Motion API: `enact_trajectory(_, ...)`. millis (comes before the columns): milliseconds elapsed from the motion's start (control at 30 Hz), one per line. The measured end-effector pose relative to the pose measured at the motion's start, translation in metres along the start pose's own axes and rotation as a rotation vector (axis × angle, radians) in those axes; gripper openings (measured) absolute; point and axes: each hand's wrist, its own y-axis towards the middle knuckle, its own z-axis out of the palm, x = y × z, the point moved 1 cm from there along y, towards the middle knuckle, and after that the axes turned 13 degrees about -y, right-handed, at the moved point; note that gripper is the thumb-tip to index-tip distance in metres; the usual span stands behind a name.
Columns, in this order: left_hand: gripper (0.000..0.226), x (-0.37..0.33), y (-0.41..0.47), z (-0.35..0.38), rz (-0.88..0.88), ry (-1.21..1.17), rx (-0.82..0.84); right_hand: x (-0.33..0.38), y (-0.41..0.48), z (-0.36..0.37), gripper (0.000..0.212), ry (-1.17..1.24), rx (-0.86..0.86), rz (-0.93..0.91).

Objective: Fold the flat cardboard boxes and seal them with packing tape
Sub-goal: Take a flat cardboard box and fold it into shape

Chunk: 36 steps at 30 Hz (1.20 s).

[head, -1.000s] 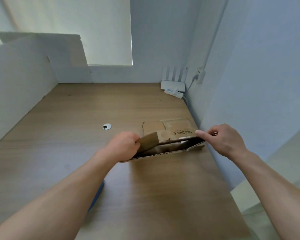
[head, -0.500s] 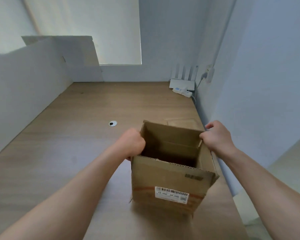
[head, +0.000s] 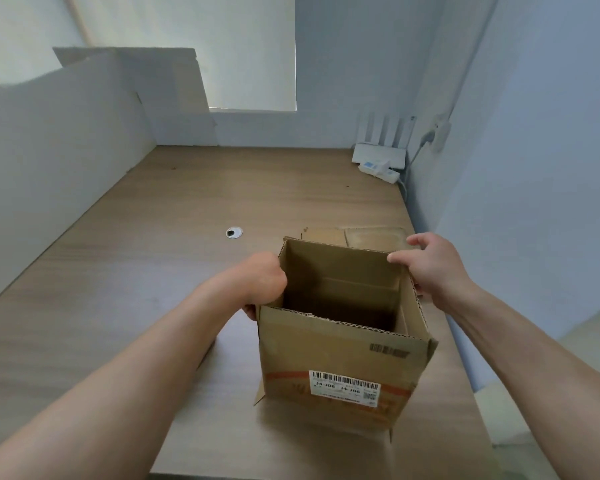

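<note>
- One cardboard box (head: pixel 340 368) is seen standing upright on the wooden table (head: pixel 153 271), towards its right edge and directly between the two hands, with its top open.
- The left hand (head: pixel 264 282) is placed against the box's left wall. Its fingers are curled over the top edge of that wall, and the wall is gripped.
- The right hand (head: pixel 433 268) is set against the outside of the right wall near the far corner. The thumb is laid on the rim and the wall is held between thumb and palm, while the forefinger is extended past the corner.
- Plain brown corrugated board is noted throughout. The fluted core is exposed along the cut rim nearest the camera, and the surface is scuffed and matt.
- The inside is shadowed, and a horizontal fold line is visible on the far inner wall.
- A white label (head: pixel 345 388) with barcodes is stuck low on the near face over an orange band, and a small printed barcode (head: pixel 388 350) is seen near the upper right corner.
- A flat cardboard sheet (head: pixel 361 237) is observed lying on the table just behind the box.
- A round cable hole (head: pixel 234 232) is set in the wood-grain tabletop, left of the box and apart from it.
- A white router (head: pixel 378 155) and a power strip (head: pixel 378 169) are recorded at the far right corner, and white panels (head: pixel 49 150) stand along the left side.
</note>
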Motion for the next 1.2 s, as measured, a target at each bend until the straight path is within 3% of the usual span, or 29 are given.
enact_trajectory(133,0.031,-0.004,0.003,0.003,0.012,0.0,-0.009,0.0,-0.009,-0.005,0.076,-0.086,0.067,-0.08)
enact_trajectory(200,0.024,-0.008,0.005,0.001,0.037,0.013,-0.023,-0.003,-0.01,-0.007,0.076,-0.1,0.025,-0.121)
enact_trajectory(367,0.023,-0.014,0.012,0.001,0.06,0.098,-0.021,-0.006,-0.014,0.0,0.049,-0.181,-0.248,-0.201)
enact_trajectory(533,0.02,-0.013,0.018,0.004,0.117,0.161,-0.003,-0.002,-0.014,0.017,0.022,-0.204,-0.274,-0.266)
enact_trajectory(633,0.016,-0.007,0.021,0.0,0.187,0.184,-0.021,0.001,-0.018,0.027,0.022,-0.295,-0.15,-0.375)
enact_trajectory(767,0.028,0.002,0.027,0.01,0.279,0.323,-0.053,-0.005,-0.024,0.04,0.006,-0.446,0.203,-0.377)
enact_trajectory(800,0.033,0.002,0.023,0.014,0.3,0.345,-0.029,-0.008,-0.022,0.041,0.008,-0.424,0.269,-0.349)
enact_trajectory(867,0.07,0.005,0.013,0.023,0.307,0.345,0.154,-0.015,-0.018,0.039,0.011,-0.208,0.37,-0.259)
enact_trajectory(967,0.113,0.01,0.003,0.026,0.229,0.244,0.438,-0.029,-0.012,0.033,0.015,0.253,0.372,-0.103)
enact_trajectory(1033,0.126,0.014,0.003,0.018,0.219,0.212,0.566,-0.034,-0.012,0.032,0.026,0.488,0.342,-0.02)
enact_trajectory(1133,0.108,0.016,0.006,0.013,0.26,0.299,0.577,-0.038,-0.011,0.032,0.035,0.598,0.3,-0.003)
enact_trajectory(1200,0.071,0.023,0.02,0.014,0.339,0.312,0.333,-0.039,-0.013,0.032,0.041,0.614,0.288,-0.008)
